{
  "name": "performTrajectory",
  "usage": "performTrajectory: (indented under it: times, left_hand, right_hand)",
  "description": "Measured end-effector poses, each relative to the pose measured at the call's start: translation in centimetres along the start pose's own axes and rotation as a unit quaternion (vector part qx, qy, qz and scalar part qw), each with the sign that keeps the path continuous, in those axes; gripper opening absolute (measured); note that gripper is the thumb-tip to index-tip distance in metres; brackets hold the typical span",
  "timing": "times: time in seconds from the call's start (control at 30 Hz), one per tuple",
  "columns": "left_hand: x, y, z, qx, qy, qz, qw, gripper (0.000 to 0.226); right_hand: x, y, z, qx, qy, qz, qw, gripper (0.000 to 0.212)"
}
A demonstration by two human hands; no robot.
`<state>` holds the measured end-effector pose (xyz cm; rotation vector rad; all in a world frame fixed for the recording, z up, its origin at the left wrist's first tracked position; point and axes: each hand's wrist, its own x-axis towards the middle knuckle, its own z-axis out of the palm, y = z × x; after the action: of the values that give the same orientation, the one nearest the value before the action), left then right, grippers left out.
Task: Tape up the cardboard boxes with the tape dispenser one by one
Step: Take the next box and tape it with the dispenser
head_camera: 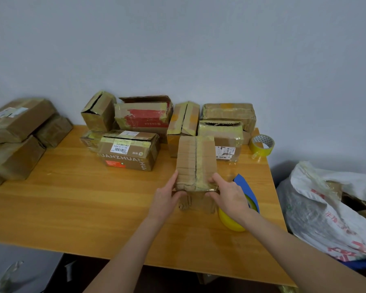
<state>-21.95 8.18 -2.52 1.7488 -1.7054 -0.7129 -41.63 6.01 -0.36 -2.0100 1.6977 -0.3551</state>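
The left hand [166, 197] and right hand [230, 196] curl their fingers round the near end of one cardboard box [195, 161], mid-bench. One blue tape dispenser [246, 187] lies just right of it. Beyond are seven other boxes [129, 149], one spare tape roll [262, 144] and about four stacked boxes [19, 123] at left. The wooden bench [72, 208] meets a grey wall [178, 49]; a white sack [325, 218] sits at right.

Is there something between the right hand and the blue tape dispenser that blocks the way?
Nothing visible does. The tape dispenser lies on the table right beside the right hand, which grips the box with the left hand.
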Motion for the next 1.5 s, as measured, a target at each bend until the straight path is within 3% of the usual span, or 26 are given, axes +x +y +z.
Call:
performTrajectory:
  times: [0.2, 0.33, 0.43, 0.5, 0.6, 0.67, 0.8, 0.87, 0.93, 1.0, 1.07, 1.13, 1.2, 1.3, 1.5]
  left_hand:
    - [-0.7, -0.2, 0.7, 0.032, -0.001, -0.060, 0.998, 0.066]
    - [-1.9, 0.0, 0.8, 0.170, 0.054, 0.058, 0.982, 0.078]
    - [-2.1, 1.1, 1.8, 0.277, 0.006, 0.135, 0.951, 0.076]
    - [-2.2, 1.2, 2.6, 0.308, -0.013, 0.120, 0.944, 0.075]
    - [-2.2, 1.1, 2.8, 0.318, -0.015, 0.096, 0.943, 0.070]
    - [-2.3, 1.1, 2.5, 0.318, -0.038, 0.082, 0.944, 0.071]
    - [-2.3, 1.5, 1.9, 0.274, -0.049, 0.086, 0.957, 0.071]
    - [-1.9, 1.7, 1.2, 0.159, -0.036, 0.069, 0.984, 0.060]
    - [-1.1, 1.7, 0.2, 0.019, 0.035, 0.044, 0.998, 0.047]
    - [-0.4, 1.6, -0.8, -0.076, 0.105, -0.052, 0.990, 0.051]
    - [0.4, 1.6, -1.6, -0.185, 0.083, -0.190, 0.961, 0.065]
    - [1.3, 2.0, -2.0, -0.301, 0.032, -0.281, 0.911, 0.072]
    - [1.9, 2.1, -2.2, -0.310, -0.013, -0.296, 0.904, 0.073]
    - [2.2, 2.0, -2.1, -0.277, -0.062, -0.266, 0.921, 0.060]
    - [0.8, 1.1, -4.4, -0.271, 0.029, -0.212, 0.939, 0.041]
  right_hand:
    - [0.0, -0.3, 0.1, -0.011, -0.013, -0.007, 1.000, 0.032]
    - [-0.9, -0.6, -0.5, -0.098, 0.001, -0.059, 0.993, 0.055]
    - [-1.2, -0.2, 0.7, -0.166, 0.002, -0.145, 0.975, 0.076]
    - [-1.2, 0.3, 2.0, -0.174, 0.017, -0.184, 0.967, 0.084]
    - [-1.1, 0.7, 2.2, -0.186, 0.034, -0.167, 0.968, 0.095]
    - [-1.2, 1.0, 2.2, -0.178, 0.046, -0.167, 0.969, 0.090]
    - [-1.0, 1.1, 1.8, -0.172, 0.029, -0.197, 0.965, 0.072]
    - [-0.8, 0.1, 0.5, -0.131, -0.009, -0.151, 0.980, 0.052]
    - [-0.3, -0.8, -0.8, -0.067, 0.020, -0.094, 0.993, 0.042]
    - [0.5, -0.9, -1.1, 0.020, 0.041, -0.007, 0.999, 0.053]
    - [1.1, -0.5, -0.6, 0.146, -0.003, 0.094, 0.985, 0.077]
    - [1.4, -0.5, -0.1, 0.292, -0.037, 0.176, 0.939, 0.091]
    - [1.6, -0.8, 0.4, 0.362, -0.046, 0.211, 0.907, 0.091]
    - [1.8, -1.4, 1.2, 0.327, -0.036, 0.197, 0.924, 0.075]
    - [1.9, -3.7, 1.5, 0.270, -0.017, 0.151, 0.951, 0.057]
